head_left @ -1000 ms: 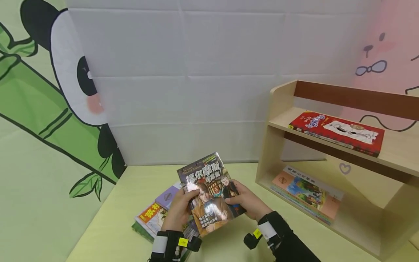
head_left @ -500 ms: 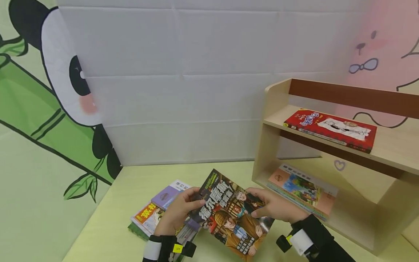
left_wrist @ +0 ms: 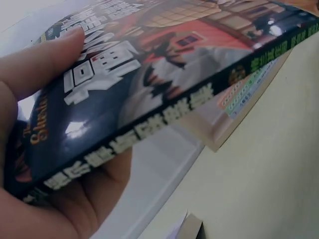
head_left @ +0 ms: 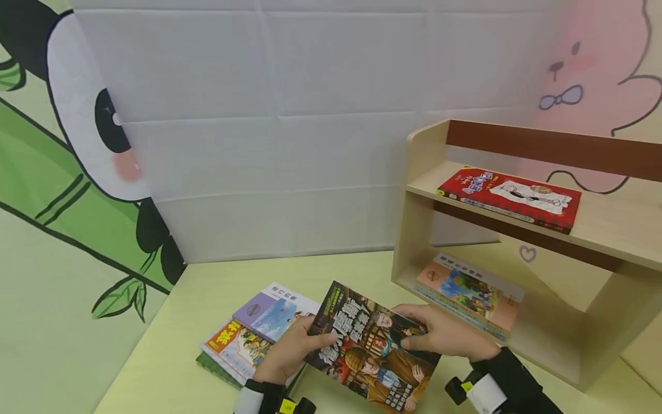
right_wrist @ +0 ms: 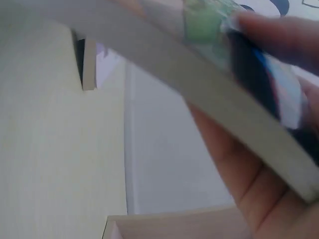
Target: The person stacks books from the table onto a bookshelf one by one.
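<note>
A dark book (head_left: 369, 351) with white Chinese lettering and a figure in a brown cap on its cover is held above the table, front cover up. My left hand (head_left: 292, 351) grips its left edge, thumb on the cover and fingers beneath. At the opposite edge my right hand (head_left: 442, 332) pinches it the same way, thumb on top. The left wrist view shows the lettered spine (left_wrist: 134, 132) facing the camera; in the right wrist view the pale page edges (right_wrist: 199, 74) show. Behind the left hand lie a purple-and-blue book (head_left: 276, 310) and a white-and-yellow book (head_left: 235, 348), overlapping.
A two-level wooden shelf (head_left: 414, 230) stands at the right. On its upper board lies a red book (head_left: 509, 198); on the lower, an orange-and-white book (head_left: 468, 290) tops a small stack. A white panel (head_left: 289, 149) rises behind the table (head_left: 170, 339).
The held book has turned clockwise and shifted right and lower, both hands moving with it. More of the books behind the left hand shows. The camera view has swung slightly right.
</note>
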The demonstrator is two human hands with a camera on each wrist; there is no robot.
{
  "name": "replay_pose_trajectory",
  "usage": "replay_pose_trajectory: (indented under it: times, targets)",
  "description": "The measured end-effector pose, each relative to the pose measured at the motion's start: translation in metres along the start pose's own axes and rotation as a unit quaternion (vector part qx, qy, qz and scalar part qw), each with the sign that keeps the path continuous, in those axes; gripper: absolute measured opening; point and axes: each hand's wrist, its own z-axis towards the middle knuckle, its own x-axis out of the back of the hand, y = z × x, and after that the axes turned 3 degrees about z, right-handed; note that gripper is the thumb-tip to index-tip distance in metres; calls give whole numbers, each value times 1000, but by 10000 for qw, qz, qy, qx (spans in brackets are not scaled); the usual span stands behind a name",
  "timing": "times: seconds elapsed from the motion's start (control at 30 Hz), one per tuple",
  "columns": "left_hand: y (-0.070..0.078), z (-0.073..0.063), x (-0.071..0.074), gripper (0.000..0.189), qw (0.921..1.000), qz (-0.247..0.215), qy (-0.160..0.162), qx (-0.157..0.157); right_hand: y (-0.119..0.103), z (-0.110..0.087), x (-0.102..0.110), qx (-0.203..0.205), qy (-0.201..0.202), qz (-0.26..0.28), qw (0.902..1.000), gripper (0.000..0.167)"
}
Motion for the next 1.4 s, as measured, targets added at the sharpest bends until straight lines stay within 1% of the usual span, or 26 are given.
replay_pose_trajectory:
  times: [0.07,0.1,0.13,0.2,0.23,0.27,0.33,0.37,0.4,0.43,0.47,0.5,0.57,0.63,0.67,0.73,0.77,0.83,0.93,1.0,1.13,1.2,1.27,1.3,1.33,1.4]
  targets:
    - [2,3,-2,13,9999,-103,59,-113,2,-7,5,-39,307,272,9992,47]
    - [3,5,-3,13,9997,-179,109,-155,4,-11,7,5,481,513,9975,44]
    - [4,6,-5,11,9992,-297,180,-188,7,-15,9,1,659,885,9939,42]
    - [7,10,-9,11,9973,-573,344,-293,12,-23,11,50,981,1586,9824,38]
    - [9,12,-11,11,9956,-740,467,-345,14,-27,11,71,1081,1873,9763,35]
    - [12,14,-14,12,9935,-908,564,-381,16,-30,10,175,1141,2088,9711,28]
    - [18,20,-22,16,9887,-1215,730,-486,17,-35,6,247,1253,2443,9613,17]
    - [22,23,-26,19,9865,-1303,809,-567,16,-37,4,303,1353,2449,9596,14]
    - [25,26,-31,21,9848,-1358,875,-632,15,-39,2,374,1498,2357,9595,14]
    - [29,31,-35,25,9838,-1389,899,-696,13,-41,0,480,1687,2227,9590,16]
    - [33,34,-40,30,9835,-1395,875,-744,11,-42,-1,617,1909,2106,9568,23]
    - [37,39,-44,33,9834,-1373,859,-822,9,-43,-1,744,2122,2024,9531,35]
    - [46,48,-52,43,9838,-1313,782,-939,4,-45,1,1098,2579,1719,9444,48]
    - [56,58,-58,51,9843,-1299,610,-1024,-1,-47,5,1363,2982,1480,9331,51]
    - [61,63,-61,52,9846,-1290,530,-1057,-3,-48,7,1420,3180,1374,9273,50]
    - [72,74,-67,52,9852,-1248,408,-1100,-10,-50,14,1395,3599,1186,9149,45]
    - [78,80,-69,54,9861,-1193,361,-1102,-13,-50,17,1296,3790,1112,9095,42]
    - [92,91,-75,54,9874,-1069,303,-1123,-21,-52,25,1194,4080,1164,8977,39]
    - [112,108,-85,53,9886,-796,344,-1229,-32,-53,39,1182,4362,1331,8820,39]
    - [125,118,-90,52,9872,-687,466,-1361,-40,-53,49,1311,4530,1493,8691,39]
    - [143,133,-100,52,9810,-554,903,-1625,-56,-55,70,1436,5026,1333,8420,44]
    - [149,139,-105,53,9778,-430,1005,-1790,-62,-57,81,1439,5241,1336,8287,48]
    - [154,145,-108,57,9751,-75,1042,-1954,-68,-59,92,1338,5423,1339,8186,55]
    - [156,148,-110,59,9732,128,1054,-2038,-71,-60,97,1284,5474,1379,8153,57]
    - [158,151,-112,61,9698,381,1078,-2154,-73,-60,102,1207,5537,1370,8125,60]
    - [162,158,-117,65,9595,891,1194,-2390,-78,-58,111,1052,5647,1394,8066,61]
